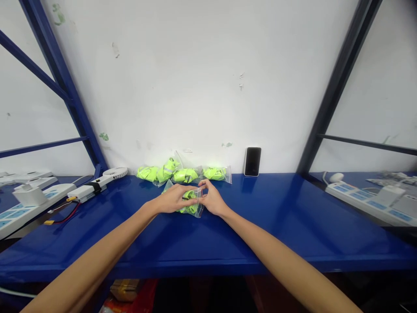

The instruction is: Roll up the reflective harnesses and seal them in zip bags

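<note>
Both my hands meet over a clear plastic bag [190, 204] stuffed with neon yellow-green fabric, lying on the blue table [260, 226]. My left hand [174, 198] rests on the bag's left side with fingers curled over it. My right hand [211, 198] pinches the bag's right top edge between thumb and fingers. Just behind, several similar filled bags [182, 174] lie in a row against the white wall.
A dark phone [253, 161] leans upright on the wall right of the bags. A small white fan [114, 173] and a white battery box with red wires [81, 193] lie at left. Power strips [365, 198] sit on the right and far-left shelves. Blue frame posts flank the space.
</note>
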Motion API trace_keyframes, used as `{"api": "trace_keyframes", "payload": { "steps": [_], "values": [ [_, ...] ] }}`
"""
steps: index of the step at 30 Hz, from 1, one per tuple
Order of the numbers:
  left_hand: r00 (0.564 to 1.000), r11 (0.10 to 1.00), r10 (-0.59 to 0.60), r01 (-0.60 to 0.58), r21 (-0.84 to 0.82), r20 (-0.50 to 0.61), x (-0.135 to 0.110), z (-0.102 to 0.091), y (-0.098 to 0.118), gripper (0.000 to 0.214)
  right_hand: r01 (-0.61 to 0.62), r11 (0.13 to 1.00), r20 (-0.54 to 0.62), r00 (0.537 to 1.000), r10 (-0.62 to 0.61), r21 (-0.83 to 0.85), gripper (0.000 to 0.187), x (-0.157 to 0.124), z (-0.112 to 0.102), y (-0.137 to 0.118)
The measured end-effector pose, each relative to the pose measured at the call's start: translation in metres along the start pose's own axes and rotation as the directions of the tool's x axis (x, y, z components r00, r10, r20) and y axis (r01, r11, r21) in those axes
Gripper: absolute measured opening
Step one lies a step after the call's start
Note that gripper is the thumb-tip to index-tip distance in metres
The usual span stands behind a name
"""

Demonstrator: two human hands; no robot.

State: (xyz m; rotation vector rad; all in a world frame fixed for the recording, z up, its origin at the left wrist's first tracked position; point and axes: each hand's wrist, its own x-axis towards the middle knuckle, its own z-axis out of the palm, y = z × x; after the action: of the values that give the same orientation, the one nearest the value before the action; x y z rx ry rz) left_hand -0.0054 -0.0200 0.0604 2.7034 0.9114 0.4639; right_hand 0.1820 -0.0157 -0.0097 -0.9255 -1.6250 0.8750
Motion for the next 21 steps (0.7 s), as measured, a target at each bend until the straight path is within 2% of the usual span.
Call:
{"api": "trace_keyframes", "payload": {
  "steps": [3,7,9,11,14,16,18,21],
  "values": [
    [0.999,0.998,0.041,-0.04,0.048,-0.025,0.003,0.006,-0.001,0.046,0.001,1.0,0.066,0.998,0.0,-0.006,0.039,0.002,0.002,0.004],
    [0.986,0.992,-0.009,0.03,0.122,-0.167,0.006,0.015,-0.004,0.041,0.033,0.991,-0.101,0.994,-0.047,-0.132,0.011,0.002,0.01,-0.001],
    [0.97,0.987,-0.039,0.074,0.139,-0.24,0.007,0.019,-0.006,0.039,0.005,0.982,-0.143,0.989,-0.033,-0.19,0.012,0.004,0.011,-0.005],
    [0.958,0.982,-0.065,0.111,0.152,-0.279,0.008,0.02,-0.008,0.037,-0.006,0.983,-0.092,0.996,-0.011,-0.186,0.014,0.006,0.007,-0.007],
    [0.936,0.968,-0.121,0.185,0.172,-0.329,0.013,0.019,-0.011,0.037,-0.036,0.999,0.087,0.996,0.036,-0.006,0.018,0.01,-0.003,-0.006],
    [0.919,0.956,-0.157,0.234,0.178,-0.362,0.017,0.018,-0.012,0.036,-0.138,0.974,0.172,0.979,0.108,0.177,0.028,0.01,-0.009,-0.004],
    [0.909,0.943,-0.191,0.274,0.187,-0.37,0.022,0.017,-0.012,0.035,-0.229,0.93,0.212,0.962,0.171,0.289,0.036,0.01,-0.012,-0.002],
    [0.897,0.91,-0.259,0.351,0.22,-0.359,0.028,0.019,-0.01,0.032,-0.231,0.929,0.21,0.962,0.174,0.288,0.04,0.009,-0.012,0.002]
  ]
}}
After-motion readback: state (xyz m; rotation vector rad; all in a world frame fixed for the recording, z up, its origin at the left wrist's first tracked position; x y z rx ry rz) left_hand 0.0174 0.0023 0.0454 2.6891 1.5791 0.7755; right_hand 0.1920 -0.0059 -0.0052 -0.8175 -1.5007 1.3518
